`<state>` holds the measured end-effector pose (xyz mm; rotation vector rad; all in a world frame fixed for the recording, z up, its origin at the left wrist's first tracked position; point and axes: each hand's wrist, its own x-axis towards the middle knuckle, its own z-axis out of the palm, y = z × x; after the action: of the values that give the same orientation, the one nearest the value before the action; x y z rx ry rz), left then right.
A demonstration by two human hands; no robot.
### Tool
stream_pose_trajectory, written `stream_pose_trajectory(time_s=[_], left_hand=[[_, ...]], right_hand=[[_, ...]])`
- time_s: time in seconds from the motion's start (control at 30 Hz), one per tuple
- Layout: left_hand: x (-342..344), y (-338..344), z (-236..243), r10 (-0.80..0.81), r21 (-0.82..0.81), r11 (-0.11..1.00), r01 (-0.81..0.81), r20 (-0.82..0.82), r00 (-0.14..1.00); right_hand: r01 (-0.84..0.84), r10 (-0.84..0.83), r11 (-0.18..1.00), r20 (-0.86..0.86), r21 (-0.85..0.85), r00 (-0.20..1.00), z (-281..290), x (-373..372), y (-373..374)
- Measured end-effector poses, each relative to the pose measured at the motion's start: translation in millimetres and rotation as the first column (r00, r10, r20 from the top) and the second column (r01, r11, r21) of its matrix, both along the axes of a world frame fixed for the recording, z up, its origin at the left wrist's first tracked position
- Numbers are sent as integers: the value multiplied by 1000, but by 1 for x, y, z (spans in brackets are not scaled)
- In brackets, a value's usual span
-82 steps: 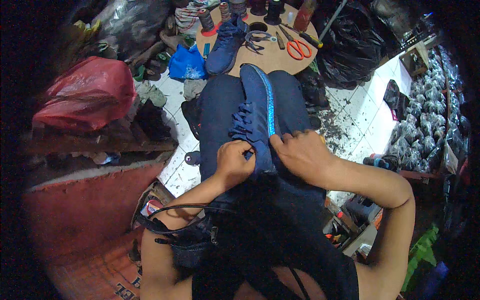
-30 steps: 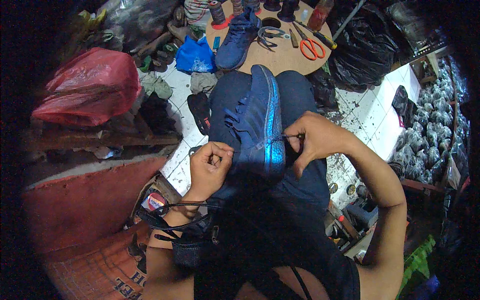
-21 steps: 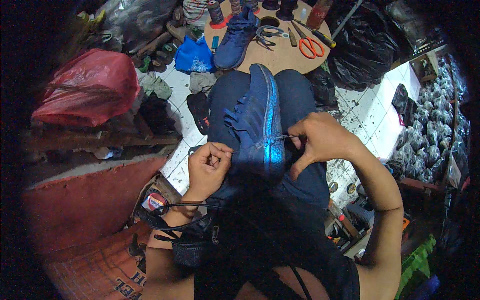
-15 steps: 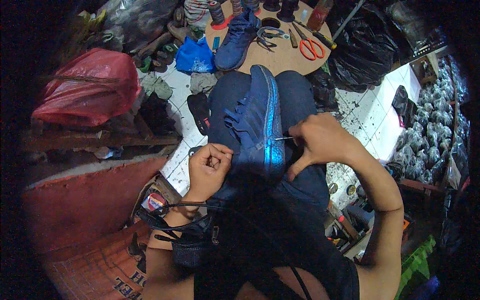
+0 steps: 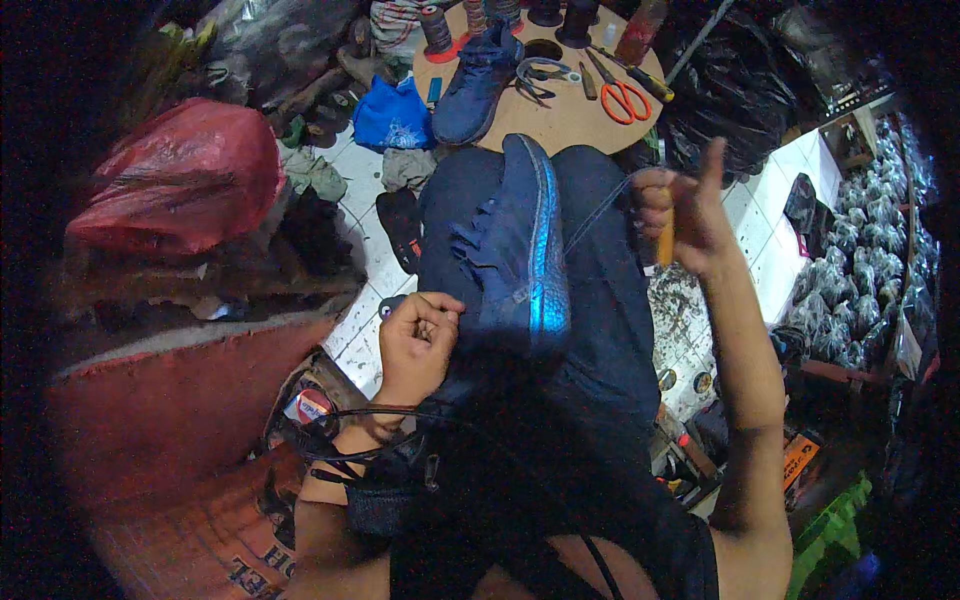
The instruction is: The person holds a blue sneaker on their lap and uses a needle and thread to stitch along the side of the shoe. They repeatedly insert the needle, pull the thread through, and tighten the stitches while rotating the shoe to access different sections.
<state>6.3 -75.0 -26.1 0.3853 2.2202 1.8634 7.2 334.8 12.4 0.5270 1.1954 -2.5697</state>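
A dark blue sneaker (image 5: 505,245) lies on its side across my lap, its shiny blue sole edge (image 5: 547,285) turned up and to the right. Fingers of my right hand (image 5: 692,218) wrap round an awl with a yellow-orange handle (image 5: 665,246), thumb raised, well right of the shoe. A thin thread (image 5: 603,212) runs taut from the sole edge up to those fingers. By the shoe's lower left side, my left hand (image 5: 415,340) is closed with its fingertips pinched; whatever lies between them is too small to make out.
Ahead, a round wooden board (image 5: 545,118) bears a second blue sneaker (image 5: 474,92), orange-handled scissors (image 5: 625,102), thread spools (image 5: 436,30) and other tools. A red plastic bag (image 5: 185,180) sits at left. Bagged items (image 5: 850,270) fill a rack at right.
My right hand has moved up and right, away from the sole, drawing thread out of it. The metal shaft at the sole edge has left it. My left hand has barely moved.
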Motion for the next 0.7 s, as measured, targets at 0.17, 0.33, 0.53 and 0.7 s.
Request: stream_pose_trajectory(time_s=[0.17,0.33,0.53,0.7], left_hand=[[-19,-22,0,195,266,911,-314,394,898],[-25,-25,3,-59,615,566,-549,694,717],[-34,1,11,-169,479,877,-14,335,927],[-32,17,30,-399,-290,899,329,-230,887]], right_hand=[[674,-676,736,-39,-61,736,-23,55,178],[756,-789,583,-15,300,614,-33,90,166],[0,107,591,-78,807,991,11,79,-53],[-405,361,509,238,760,902,35,72,-99]])
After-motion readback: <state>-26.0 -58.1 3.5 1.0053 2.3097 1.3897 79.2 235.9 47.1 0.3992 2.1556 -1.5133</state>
